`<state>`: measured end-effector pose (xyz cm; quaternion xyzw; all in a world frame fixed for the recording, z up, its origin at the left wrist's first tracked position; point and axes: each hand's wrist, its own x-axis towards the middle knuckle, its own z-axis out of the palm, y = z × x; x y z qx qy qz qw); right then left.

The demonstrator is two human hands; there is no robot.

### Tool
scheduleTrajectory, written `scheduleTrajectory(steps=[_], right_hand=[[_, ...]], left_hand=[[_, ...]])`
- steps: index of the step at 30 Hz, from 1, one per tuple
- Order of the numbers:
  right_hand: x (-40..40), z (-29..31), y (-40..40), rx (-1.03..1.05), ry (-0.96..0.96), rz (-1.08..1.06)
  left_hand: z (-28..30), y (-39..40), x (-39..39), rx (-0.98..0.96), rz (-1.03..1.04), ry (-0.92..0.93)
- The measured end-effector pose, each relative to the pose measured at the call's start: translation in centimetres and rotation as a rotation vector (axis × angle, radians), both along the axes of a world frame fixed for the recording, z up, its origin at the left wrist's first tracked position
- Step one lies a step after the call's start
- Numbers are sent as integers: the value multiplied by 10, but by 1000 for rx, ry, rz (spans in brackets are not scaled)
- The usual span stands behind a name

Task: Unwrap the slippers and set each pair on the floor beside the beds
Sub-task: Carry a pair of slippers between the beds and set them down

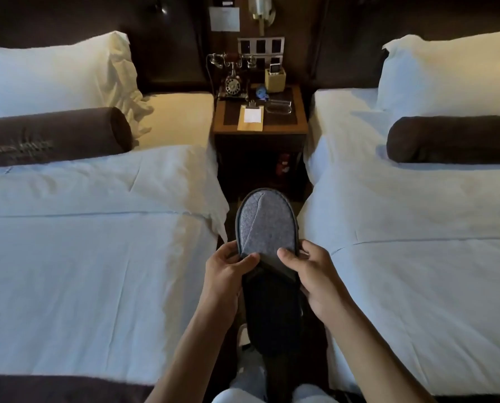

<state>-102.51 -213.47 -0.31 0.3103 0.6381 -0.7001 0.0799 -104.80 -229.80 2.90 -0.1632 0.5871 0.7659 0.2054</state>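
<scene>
Fingers of both hands curl around a grey slipper (267,225), held up in the gap between the two beds. Left hand (224,274) grips its left edge, thumb lying across the dark band at the opening; right hand (310,274) grips the right edge the same way. Its toe points away, toward the nightstand (260,128). A darker shape beneath may be a second slipper, though the dim view leaves that unclear. On the nightstand stand a rotary telephone (232,80) and a clipboard (251,116).
</scene>
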Motion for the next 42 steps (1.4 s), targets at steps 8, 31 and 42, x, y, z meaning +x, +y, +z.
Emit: scheduleTrajectory(steps=[8, 31, 42], right_hand=[[-84, 18, 3, -8, -2, -37], [-192, -292, 95, 49, -80, -14], [-227, -542, 124, 13, -105, 51]], left_hand=[[-1, 8, -95, 11, -61, 24], [-303, 108, -203, -118, -86, -62], [-566, 138, -233, -186, -40, -153]])
